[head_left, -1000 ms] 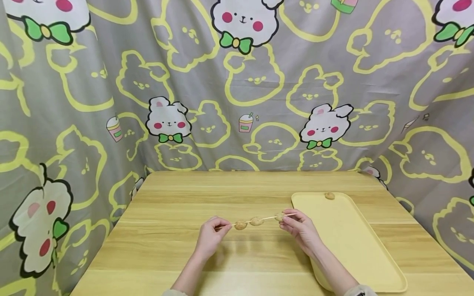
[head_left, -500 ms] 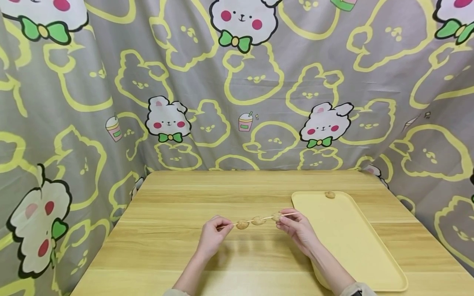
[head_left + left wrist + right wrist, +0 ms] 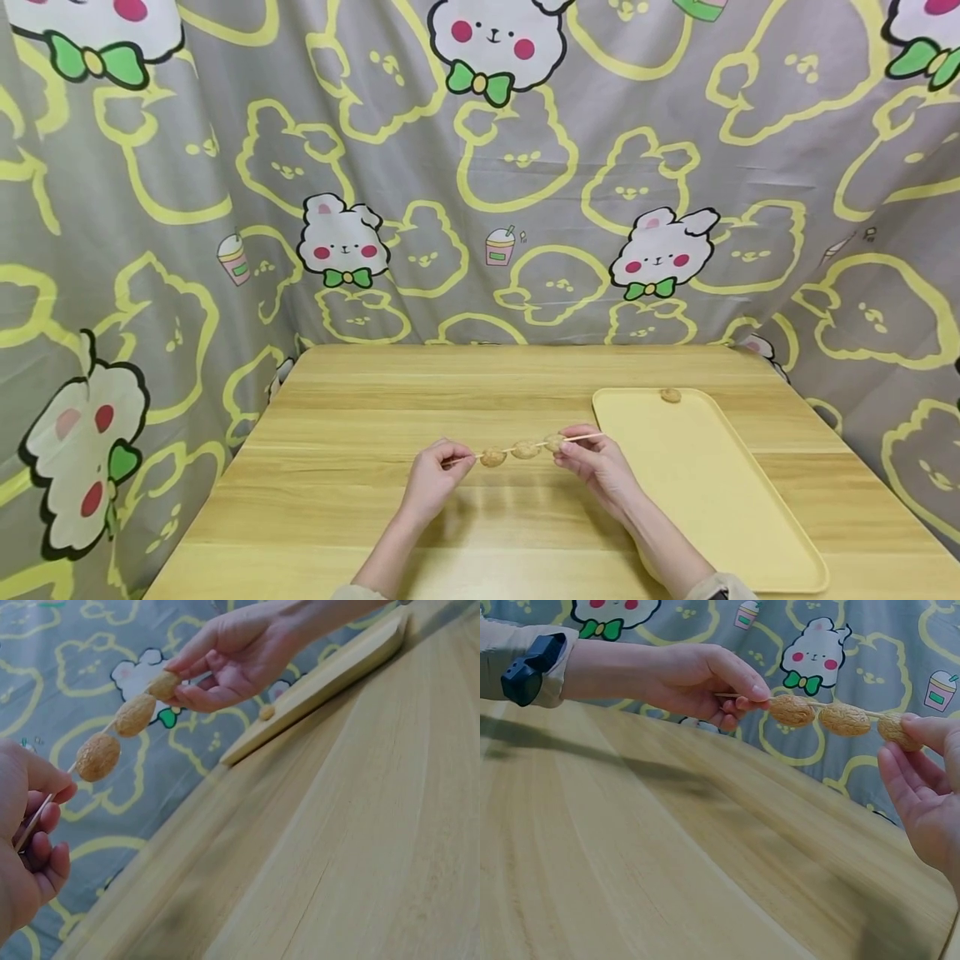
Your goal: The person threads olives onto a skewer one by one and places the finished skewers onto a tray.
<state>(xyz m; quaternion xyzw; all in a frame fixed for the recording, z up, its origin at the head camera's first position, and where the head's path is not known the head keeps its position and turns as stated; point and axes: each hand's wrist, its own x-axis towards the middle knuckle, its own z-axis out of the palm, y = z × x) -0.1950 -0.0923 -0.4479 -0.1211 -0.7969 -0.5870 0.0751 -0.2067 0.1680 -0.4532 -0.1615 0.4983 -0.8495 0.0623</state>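
Note:
A thin wooden skewer runs roughly level above the table, threaded through three wrinkled brown balls that look like meatballs. My left hand pinches its left end between thumb and fingers. Close to those fingers sits the first ball, with the middle ball just beyond it. The third ball is pinched by the thumb and fingers of my right hand, which partly cover it. Past that ball, the skewer's right end sticks out over the right hand in the head view.
On the right of the wooden table lies a pale yellow tray, partly behind the right forearm. One loose brown ball rests at its far edge. A patterned grey curtain hangs around the table's back and sides.
The right hand has moved the third ball leftward along the skewer, narrowing the gap to the middle ball. More bare skewer shows at the right end. The left hand has barely shifted.

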